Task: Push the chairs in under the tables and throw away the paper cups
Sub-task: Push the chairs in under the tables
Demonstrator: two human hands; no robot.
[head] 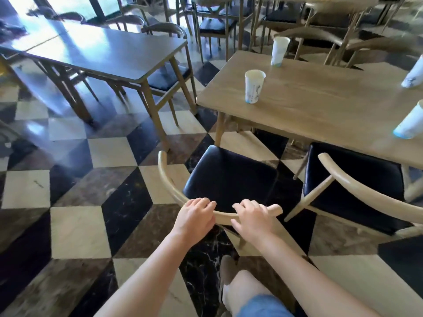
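A wooden chair (231,177) with a black seat stands pulled out from a light wooden table (320,106). My left hand (195,216) and my right hand (251,217) both grip its curved backrest, side by side. Only the seat's front edge is near the table's corner. Several white paper cups stand on the table: one near the left edge (253,89), one at the far side (279,51), and two at the right edge (413,75) (409,122). A second chair (357,179) sits to the right, its seat partly under the table.
A darker table (109,53) with chairs stands to the left across a gap of checkered floor (75,229). More chairs and tables crowd the back. My leg and shoe (229,275) are below the chair.
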